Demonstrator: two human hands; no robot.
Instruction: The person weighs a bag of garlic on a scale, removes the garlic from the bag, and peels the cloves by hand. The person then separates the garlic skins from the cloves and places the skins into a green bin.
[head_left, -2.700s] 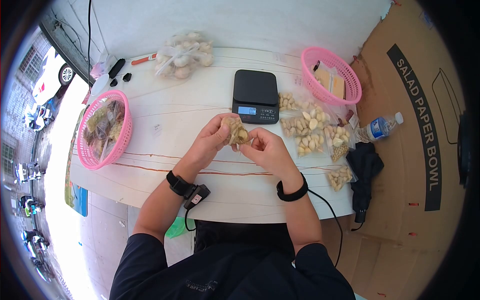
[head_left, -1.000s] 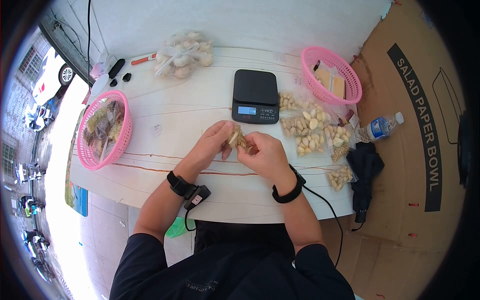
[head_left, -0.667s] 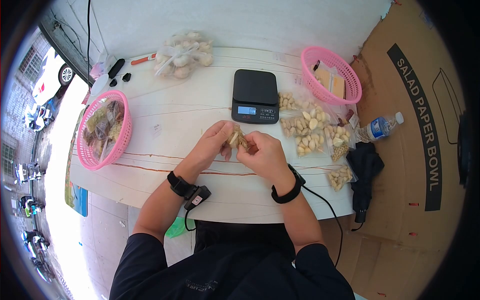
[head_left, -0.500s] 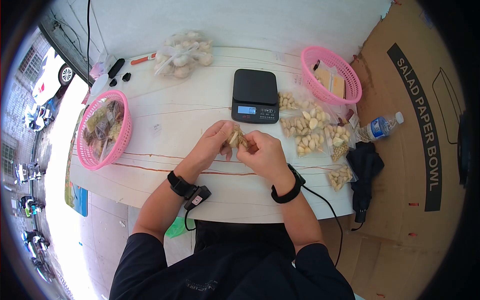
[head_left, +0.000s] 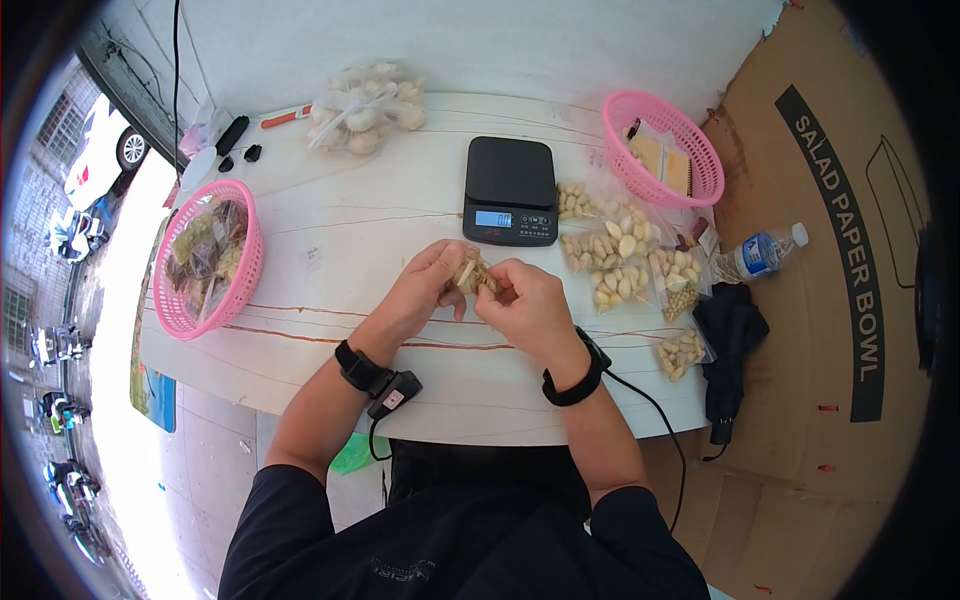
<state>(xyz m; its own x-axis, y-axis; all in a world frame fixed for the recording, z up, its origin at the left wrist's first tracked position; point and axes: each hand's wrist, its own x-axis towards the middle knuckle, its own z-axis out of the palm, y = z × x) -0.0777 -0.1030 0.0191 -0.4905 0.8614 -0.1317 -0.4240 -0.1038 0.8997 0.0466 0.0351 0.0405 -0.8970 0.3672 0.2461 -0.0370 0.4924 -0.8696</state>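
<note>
Both hands meet over the middle of the white table (head_left: 300, 350), below a black digital scale (head_left: 510, 180). My left hand (head_left: 425, 285) is closed on a pale brown garlic bulb (head_left: 468, 272) with ragged, papery skin. My right hand (head_left: 523, 305) pinches the bulb's right side, its fingertips partly hidden behind the knuckles. The scale's display is lit and its plate bears nothing. Bags of garlic cloves (head_left: 620, 285) lie to the right of my right hand.
A pink basket (head_left: 253, 265) with bagged items stands left, another pink basket (head_left: 710, 165) with a notebook back right. A bag of garlic bulbs (head_left: 365, 115), an orange-handled tool (head_left: 286, 118), a water bottle (head_left: 765, 254) and a black umbrella (head_left: 728, 350) lie around. Cardboard stands right.
The bulb has turned slightly between my fingers, and its loose skin sits differently. Both hands have stayed in nearly the same place.
</note>
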